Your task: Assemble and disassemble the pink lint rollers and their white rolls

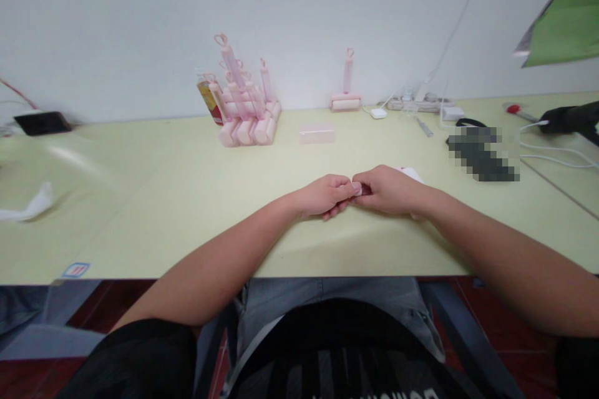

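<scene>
Left hand and right hand were curled together (grip untellable); a smooth white object, probably light, was best edge-held.

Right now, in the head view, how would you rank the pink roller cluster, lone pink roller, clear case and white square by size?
Pink roller cluster
Lone pink roller
Clear case
White square
Apparent size only: the case lies nearer than the lone roller.

White item: mostly hidden | green sheet: cut off, right edge
</scene>
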The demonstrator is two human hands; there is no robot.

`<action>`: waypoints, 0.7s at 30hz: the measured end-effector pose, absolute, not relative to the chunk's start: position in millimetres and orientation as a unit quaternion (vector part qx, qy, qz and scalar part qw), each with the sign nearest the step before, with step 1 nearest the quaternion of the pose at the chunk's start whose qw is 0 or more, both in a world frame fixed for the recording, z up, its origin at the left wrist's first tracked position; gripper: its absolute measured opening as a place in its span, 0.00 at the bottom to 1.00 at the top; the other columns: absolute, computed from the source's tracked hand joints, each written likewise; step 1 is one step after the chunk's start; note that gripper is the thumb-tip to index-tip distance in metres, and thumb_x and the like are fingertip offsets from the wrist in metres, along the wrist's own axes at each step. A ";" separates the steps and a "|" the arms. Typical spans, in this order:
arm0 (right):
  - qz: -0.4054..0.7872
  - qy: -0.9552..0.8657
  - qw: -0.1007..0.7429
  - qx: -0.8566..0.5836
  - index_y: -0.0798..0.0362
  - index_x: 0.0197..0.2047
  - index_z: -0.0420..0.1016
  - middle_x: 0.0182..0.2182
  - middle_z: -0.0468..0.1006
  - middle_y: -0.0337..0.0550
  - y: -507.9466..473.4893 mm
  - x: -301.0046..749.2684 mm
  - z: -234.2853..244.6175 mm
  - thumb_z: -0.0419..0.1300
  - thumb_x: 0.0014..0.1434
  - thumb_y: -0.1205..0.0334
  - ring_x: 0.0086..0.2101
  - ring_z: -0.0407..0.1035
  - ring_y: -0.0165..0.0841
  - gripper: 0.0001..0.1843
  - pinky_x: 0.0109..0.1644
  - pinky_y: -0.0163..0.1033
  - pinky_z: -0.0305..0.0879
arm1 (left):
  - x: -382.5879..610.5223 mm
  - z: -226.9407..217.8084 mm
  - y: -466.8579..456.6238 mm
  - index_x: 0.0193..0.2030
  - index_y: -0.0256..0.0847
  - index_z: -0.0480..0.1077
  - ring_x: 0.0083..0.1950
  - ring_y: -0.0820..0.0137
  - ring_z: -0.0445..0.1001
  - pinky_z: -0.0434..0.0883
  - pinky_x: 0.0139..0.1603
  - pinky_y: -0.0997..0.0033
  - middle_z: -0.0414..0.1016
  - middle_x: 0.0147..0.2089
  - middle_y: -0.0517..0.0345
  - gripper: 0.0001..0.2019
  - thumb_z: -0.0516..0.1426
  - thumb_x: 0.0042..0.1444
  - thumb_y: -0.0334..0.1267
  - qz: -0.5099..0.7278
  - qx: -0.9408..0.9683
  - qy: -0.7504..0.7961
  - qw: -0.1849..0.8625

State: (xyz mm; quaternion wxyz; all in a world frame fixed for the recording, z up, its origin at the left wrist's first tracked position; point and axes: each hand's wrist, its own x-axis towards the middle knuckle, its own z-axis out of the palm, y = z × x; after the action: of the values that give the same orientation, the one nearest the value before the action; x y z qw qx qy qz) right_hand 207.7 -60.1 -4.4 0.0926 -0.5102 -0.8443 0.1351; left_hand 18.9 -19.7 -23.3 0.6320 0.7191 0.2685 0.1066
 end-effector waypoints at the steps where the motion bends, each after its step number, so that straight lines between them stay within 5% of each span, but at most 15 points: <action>1: 0.136 -0.844 0.092 -0.510 0.52 0.32 0.75 0.27 0.77 0.42 -60.2 207.7 -4.2 0.56 0.57 0.57 0.25 0.64 0.30 0.09 0.28 0.34 0.49 | 18.9 -23.1 -19.7 0.33 0.38 0.61 0.17 0.81 0.57 0.57 0.13 0.81 0.61 0.23 0.65 0.20 0.50 0.61 0.56 0.107 0.721 0.270 0.630; 21: 0.123 -0.846 0.089 -0.511 0.53 0.31 0.74 0.27 0.78 0.42 -59.6 207.3 -5.2 0.56 0.57 0.57 0.25 0.65 0.29 0.10 0.28 0.34 0.48 | 22.0 -22.5 -22.2 0.32 0.39 0.61 0.15 0.82 0.55 0.54 0.13 0.82 0.60 0.21 0.66 0.19 0.51 0.61 0.54 0.118 0.721 0.296 0.615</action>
State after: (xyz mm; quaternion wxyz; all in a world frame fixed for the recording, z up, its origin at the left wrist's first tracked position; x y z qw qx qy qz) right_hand 207.3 -59.6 -5.2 0.0886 -0.5115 -0.8458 0.1229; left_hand 22.0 -22.2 -22.5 0.6148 0.7214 0.2959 0.1184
